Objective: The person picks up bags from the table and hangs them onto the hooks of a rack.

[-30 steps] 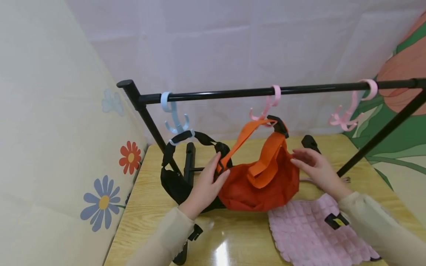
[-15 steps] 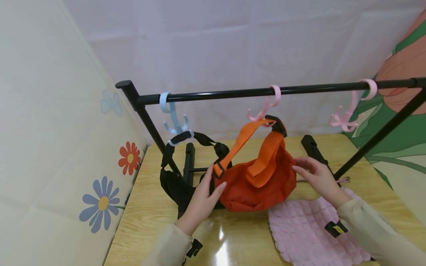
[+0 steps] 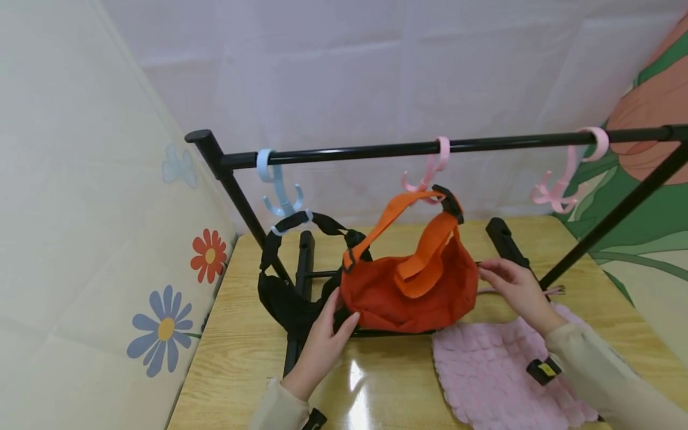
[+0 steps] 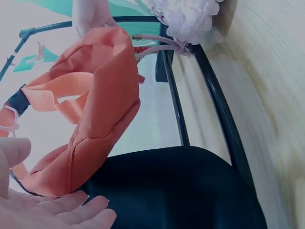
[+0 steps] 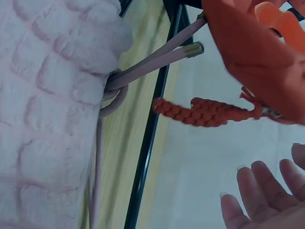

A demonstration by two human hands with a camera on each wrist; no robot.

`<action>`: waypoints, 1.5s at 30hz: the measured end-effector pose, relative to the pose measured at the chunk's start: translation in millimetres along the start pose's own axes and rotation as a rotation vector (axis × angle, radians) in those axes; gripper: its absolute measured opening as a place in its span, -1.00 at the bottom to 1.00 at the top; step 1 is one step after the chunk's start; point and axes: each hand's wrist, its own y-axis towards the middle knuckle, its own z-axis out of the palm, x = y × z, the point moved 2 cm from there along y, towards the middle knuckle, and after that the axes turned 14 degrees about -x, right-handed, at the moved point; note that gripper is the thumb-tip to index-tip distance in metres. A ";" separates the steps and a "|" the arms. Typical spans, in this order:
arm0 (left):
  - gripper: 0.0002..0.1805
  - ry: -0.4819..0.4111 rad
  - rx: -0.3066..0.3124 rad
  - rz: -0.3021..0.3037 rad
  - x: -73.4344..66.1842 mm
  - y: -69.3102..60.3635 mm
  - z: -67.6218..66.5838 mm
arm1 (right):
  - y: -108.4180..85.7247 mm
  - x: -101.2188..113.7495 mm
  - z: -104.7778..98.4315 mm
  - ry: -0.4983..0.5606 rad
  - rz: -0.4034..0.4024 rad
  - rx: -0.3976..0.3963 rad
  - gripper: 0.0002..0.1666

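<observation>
Two hands [image 3: 322,340] [image 3: 516,291] flank the bag [image 3: 378,295] (red).

- The head view looks forward and down from above the pale wood-grain bench [image 3: 242,334], far enough back to take in most of the black tubular metal rack [image 3: 365,151].
- The left wrist view sits low and close, rolled sideways: the bench fills the right of the frame, the red fabric bag with orange webbing straps [image 4: 112,90] the left.
- The right wrist view is close and rolled too, the pink puffy-textured fabric piece [image 5: 47,105] filling its left.
- All three share the bag, cut off at upper right in the right wrist view.
</observation>
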 end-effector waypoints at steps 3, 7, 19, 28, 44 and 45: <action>-0.24 0.021 -0.005 -0.024 4.0 -1.9 0.5 | 2.4 -4.7 1.1 -0.021 0.007 0.007 -0.65; -0.25 0.037 -0.002 -0.039 8.6 -4.1 1.2 | 5.5 -12.3 2.3 -0.063 0.014 0.011 -0.63; -0.32 0.043 0.006 -0.044 10.7 -8.4 -0.2 | 12.4 -37.7 2.6 -0.175 0.045 0.089 -0.56; -0.27 0.024 0.040 -0.094 15.2 -13.4 2.0 | 12.2 -49.1 4.3 -0.246 0.124 0.305 -0.28; -0.32 0.024 0.035 -0.099 19.8 -20.7 5.2 | 28.6 -76.1 9.1 -0.311 0.168 0.520 0.05; -0.33 0.027 0.034 -0.095 20.3 -21.1 5.3 | 29.8 -79.2 9.1 -0.342 0.171 0.523 0.06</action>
